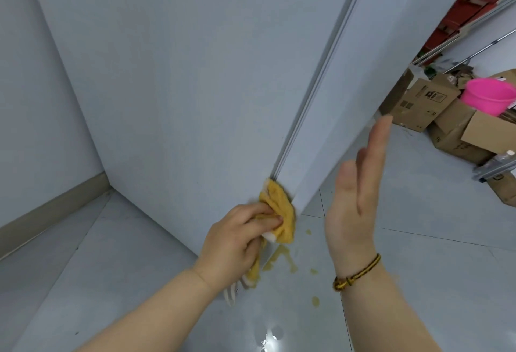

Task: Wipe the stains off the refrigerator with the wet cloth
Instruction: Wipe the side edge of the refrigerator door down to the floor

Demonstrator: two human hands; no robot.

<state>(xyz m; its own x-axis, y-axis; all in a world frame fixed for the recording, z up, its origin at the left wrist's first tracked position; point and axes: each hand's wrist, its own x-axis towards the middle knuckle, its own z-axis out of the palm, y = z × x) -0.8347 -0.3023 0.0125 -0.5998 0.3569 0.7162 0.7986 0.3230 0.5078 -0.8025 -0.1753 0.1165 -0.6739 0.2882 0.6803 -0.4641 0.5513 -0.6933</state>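
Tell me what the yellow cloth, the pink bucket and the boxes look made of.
The yellow cloth: soft matt fabric, probably terry; it bunches in folds under the left hand. The pink bucket: likely plastic, smooth, evenly bright. The boxes: brown cardboard, matt, folded flaps, printed marks.

My left hand (237, 237) grips the yellow cloth (279, 212), fingers and thumb pinched round it, and presses it against the low corner of the fridge (195, 86), right where the door seam runs down. A white end of the cloth hangs below my wrist. My right hand (354, 198) is held up to the right of it, fingers straight, palm facing left, holding nothing; a black-and-yellow bracelet (357, 273) sits on that wrist. Yellow stains (279, 259) spot the floor (418, 254) between my hands, just under the cloth. Far right, cardboard boxes (418, 106) are piled, with a pink tub (488, 94) on them.
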